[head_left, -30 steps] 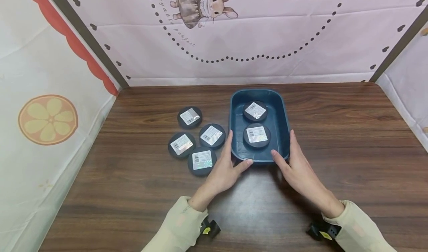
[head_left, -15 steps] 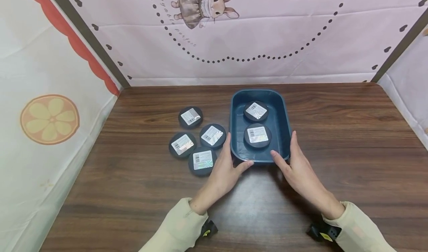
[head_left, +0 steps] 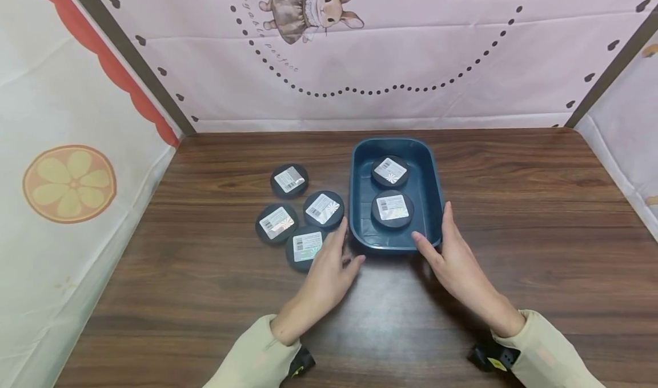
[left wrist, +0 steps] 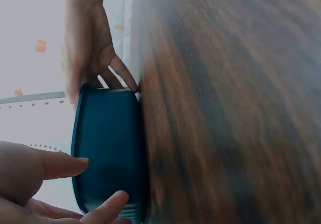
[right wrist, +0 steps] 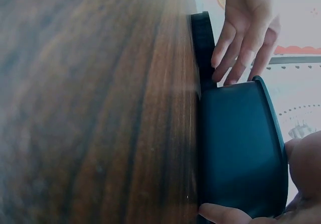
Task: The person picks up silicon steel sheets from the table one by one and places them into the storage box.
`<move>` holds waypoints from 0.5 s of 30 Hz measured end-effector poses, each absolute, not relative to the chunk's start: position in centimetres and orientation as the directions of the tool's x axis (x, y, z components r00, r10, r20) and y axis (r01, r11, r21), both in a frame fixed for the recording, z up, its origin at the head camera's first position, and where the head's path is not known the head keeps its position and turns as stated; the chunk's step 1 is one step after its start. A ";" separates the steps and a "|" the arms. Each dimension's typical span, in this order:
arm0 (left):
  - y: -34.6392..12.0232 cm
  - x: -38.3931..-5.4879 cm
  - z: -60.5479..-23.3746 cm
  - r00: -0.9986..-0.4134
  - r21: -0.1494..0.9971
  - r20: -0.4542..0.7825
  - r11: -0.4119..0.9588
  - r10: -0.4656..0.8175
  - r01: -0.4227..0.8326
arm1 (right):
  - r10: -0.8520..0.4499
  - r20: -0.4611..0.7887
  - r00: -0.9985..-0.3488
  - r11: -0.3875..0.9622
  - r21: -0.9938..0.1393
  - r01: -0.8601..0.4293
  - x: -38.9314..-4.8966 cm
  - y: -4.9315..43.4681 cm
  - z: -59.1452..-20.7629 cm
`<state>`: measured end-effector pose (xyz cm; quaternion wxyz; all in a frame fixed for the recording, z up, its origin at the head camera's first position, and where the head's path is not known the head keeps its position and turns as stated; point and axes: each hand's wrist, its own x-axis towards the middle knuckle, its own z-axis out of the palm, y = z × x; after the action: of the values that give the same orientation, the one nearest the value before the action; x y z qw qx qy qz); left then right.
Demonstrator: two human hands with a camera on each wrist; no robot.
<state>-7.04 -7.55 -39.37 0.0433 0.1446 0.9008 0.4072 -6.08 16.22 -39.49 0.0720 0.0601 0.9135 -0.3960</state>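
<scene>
A blue plastic bin (head_left: pixel 428 196) stands on the table with two black round discs inside, a rear one (head_left: pixel 390 171) and a front one (head_left: pixel 392 208), each with a white barcode label. My right hand (head_left: pixel 465 271) holds the bin's front right corner, thumb at the rim and fingers along the outer side. My left hand (head_left: pixel 321 279) is just off the bin's front left corner, fingers extended, holding nothing. Its fingers overlap the nearest loose disc (head_left: pixel 304 246) in the head view. The left wrist view shows this hand's thumb and fingers spread beside the bin's wall (left wrist: pixel 108 133).
Left of the bin lie more labelled discs: one at the back (head_left: pixel 289 180), one at the left (head_left: pixel 276 223) and one beside the bin (head_left: pixel 323 209). A wooden table (head_left: pixel 540 216) bears everything. Printed cloth (head_left: pixel 411 56) hangs behind and at both sides.
My left hand has let go of the bin's front left corner and moved left and nearer to me, toward the loose discs. My right hand and the bin have stayed put.
</scene>
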 end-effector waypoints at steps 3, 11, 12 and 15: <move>-8.0 -6.8 -39.2 -0.949 0.710 0.117 0.644 0.291 0.285 | 0.054 -0.172 -0.984 0.684 -0.711 0.162 -6.0 16.3 -39.4; -8.9 -6.5 -38.9 -0.947 0.538 0.243 0.783 0.211 0.312 | 0.049 -0.162 -0.986 0.677 -0.720 0.152 -6.1 16.2 -39.7; -9.1 -6.5 -38.9 -0.948 0.516 0.248 0.801 0.199 0.303 | 0.048 -0.161 -0.986 0.675 -0.722 0.151 -6.1 16.2 -39.7; -9.6 -6.5 -39.0 -0.953 0.458 0.253 0.848 0.164 0.268 | 0.050 -0.167 -0.985 0.672 -0.724 0.157 -6.1 16.2 -39.7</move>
<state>-6.49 -9.65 -39.00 -0.1028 0.1129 0.9556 0.2519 -6.07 16.15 -39.73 0.0668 0.0567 0.9118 -0.4012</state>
